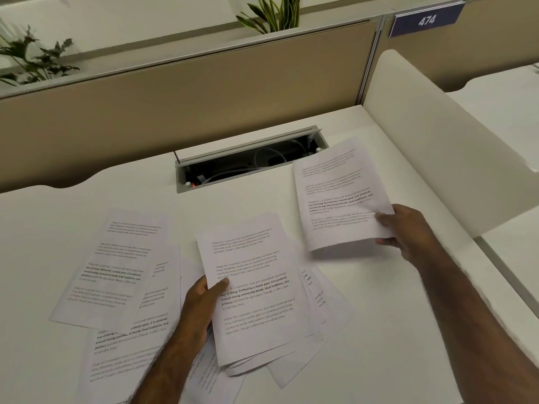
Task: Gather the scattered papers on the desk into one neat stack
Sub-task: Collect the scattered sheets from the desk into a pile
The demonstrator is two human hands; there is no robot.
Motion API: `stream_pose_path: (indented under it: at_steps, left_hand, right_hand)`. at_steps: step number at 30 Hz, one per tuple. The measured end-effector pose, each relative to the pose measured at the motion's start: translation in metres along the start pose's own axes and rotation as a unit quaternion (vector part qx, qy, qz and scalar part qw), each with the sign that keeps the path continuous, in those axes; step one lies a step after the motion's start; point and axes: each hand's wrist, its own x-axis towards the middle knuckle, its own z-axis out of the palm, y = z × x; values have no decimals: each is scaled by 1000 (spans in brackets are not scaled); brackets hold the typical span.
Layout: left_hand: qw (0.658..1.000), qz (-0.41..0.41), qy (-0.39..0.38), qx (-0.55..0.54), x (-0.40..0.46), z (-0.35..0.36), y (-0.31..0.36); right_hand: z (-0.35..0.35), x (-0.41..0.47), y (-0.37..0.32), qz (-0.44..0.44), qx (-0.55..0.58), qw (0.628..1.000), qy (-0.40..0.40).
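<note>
Papers (253, 290) under left hand (201, 304); right hand (405, 231) pinches sheet (338, 196).

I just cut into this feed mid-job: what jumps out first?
Two bare hands each grip printed paper: the right hand lifts a sheet off the desk at right, while the left hand pinches a partial stack at centre. More loose sheets lie fanned at left, and an open cable hatch gapes behind them.

blue sign (426, 21): "474" | centre sheet (256, 290): "Village life is a peaceful, close-knit..."
</note>
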Motion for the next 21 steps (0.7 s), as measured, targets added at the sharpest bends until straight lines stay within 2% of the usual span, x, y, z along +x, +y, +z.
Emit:
stream_pose_path:
  at_steps: [5,11,13,16,18,21]
  left_hand:
    - [1000,-1,5,-17,0,2,1]
    - [999,15,-27,-36,-7,6,-1]
    - [999,26,-16,-37,-8,7,-2]
    - [999,42,-2,-3,-10,8,-8]
    - [999,45,21,14,-9,6,-13]
    - [998,41,45,8,-9,-2,-14]
  right_hand:
    - [27,-44,24,17,10,998,-61]
    - [89,-105,73,11,-55,990,-131]
    - [107,-122,84,-8,-93,984,-149]
    - [122,-141,87,-81,-214,957,-179]
    - [124,-147,82,-118,-259,942,-177]
    - [117,-145,76,-141,-323,931,-97]
